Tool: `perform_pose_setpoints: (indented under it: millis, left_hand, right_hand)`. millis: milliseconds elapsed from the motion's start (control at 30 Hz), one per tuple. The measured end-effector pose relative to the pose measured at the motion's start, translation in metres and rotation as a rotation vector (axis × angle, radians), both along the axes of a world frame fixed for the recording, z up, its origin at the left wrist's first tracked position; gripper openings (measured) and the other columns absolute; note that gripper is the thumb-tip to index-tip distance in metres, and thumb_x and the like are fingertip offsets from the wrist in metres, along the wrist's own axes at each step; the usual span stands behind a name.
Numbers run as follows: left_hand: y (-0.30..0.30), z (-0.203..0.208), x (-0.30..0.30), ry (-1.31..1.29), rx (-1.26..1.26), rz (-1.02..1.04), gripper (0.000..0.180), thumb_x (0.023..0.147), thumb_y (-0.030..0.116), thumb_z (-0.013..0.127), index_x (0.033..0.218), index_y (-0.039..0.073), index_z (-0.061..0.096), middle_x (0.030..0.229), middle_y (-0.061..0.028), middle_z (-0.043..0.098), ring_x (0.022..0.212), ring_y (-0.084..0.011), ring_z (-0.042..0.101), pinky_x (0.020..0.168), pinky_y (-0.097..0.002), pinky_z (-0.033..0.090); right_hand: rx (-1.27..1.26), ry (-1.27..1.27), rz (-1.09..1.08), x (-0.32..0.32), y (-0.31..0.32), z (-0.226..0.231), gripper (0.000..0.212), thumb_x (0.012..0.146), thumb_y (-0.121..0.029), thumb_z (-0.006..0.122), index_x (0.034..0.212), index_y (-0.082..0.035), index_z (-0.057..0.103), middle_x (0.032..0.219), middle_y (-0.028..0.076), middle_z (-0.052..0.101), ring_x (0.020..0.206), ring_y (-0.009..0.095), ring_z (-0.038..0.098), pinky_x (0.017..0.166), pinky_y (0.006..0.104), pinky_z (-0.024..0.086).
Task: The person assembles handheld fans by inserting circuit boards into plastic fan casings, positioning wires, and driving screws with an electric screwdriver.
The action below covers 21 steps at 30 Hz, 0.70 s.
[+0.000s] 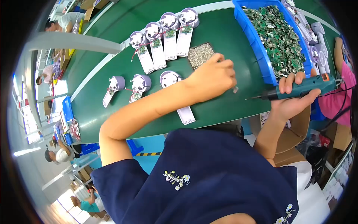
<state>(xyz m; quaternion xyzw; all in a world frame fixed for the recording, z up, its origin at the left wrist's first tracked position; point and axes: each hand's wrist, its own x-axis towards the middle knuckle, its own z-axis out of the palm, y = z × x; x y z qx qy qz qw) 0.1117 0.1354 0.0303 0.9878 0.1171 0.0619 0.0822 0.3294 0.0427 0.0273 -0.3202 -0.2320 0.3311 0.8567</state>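
Head view: our right hand [294,95] grips the screwdriver [298,89]; our left hand [214,76] pinches by the screw pile [200,55]. Screws could spill.

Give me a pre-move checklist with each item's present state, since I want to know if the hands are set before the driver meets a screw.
1. Right hand grips the electric screwdriver: ok.
2. Driver bit points toward the left hand, apart from it: ok.
3. Left hand's fingers at the tray of screws: ok.
4. Screw actually pinched in the left hand: cannot tell.
5. Nearest white round part ready under the bit: not ok, the forearm crosses it.
6. Blue bin of green boards clear of both hands: ok.
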Motion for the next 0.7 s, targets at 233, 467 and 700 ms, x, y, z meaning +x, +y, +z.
perform_pose_setpoints:
  millis: [233, 467, 700]
  left_hand:
    - [-0.037, 0.082, -0.122, -0.374, -0.585, 0.727, 0.018, 0.094, 0.006, 0.063, 0.109, 0.001, 0.072, 0.08, -0.0087, 0.071, 0.067, -0.0156, 0.064, 0.066, -0.0304, 0.051]
    - [-0.097, 0.052, -0.179, -0.828, -0.522, 1.151, 0.006, 0.096, 0.002, 0.06, 0.1, -0.002, 0.06, 0.077, -0.0087, 0.071, 0.066, -0.009, 0.061, 0.061, -0.0228, 0.046]
    - [-0.13, 0.024, -0.163, -1.093, -1.035, 0.98, 0.014, 0.092, 0.003, 0.065, 0.101, -0.006, 0.058, 0.083, -0.015, 0.069, 0.075, -0.0174, 0.067, 0.069, -0.0268, 0.054]
  right_hand:
    - [-0.384, -0.35, 0.122, -0.038, 0.025, 0.012, 0.05, 0.097, -0.016, 0.062, 0.139, -0.003, 0.038, 0.09, 0.006, 0.055, 0.059, 0.011, 0.052, 0.05, 0.0266, 0.045]
    - [-0.622, -0.791, 0.249, -0.062, 0.056, -0.004, 0.071, 0.093, -0.022, 0.069, 0.144, 0.004, 0.028, 0.103, 0.012, 0.063, 0.078, 0.017, 0.063, 0.063, 0.0284, 0.054]
    - [-0.797, -1.266, 0.15, -0.066, 0.067, -0.036, 0.078, 0.092, -0.023, 0.066, 0.148, 0.004, 0.02, 0.137, 0.037, 0.047, 0.125, 0.05, 0.05, 0.106, 0.0491, 0.042]
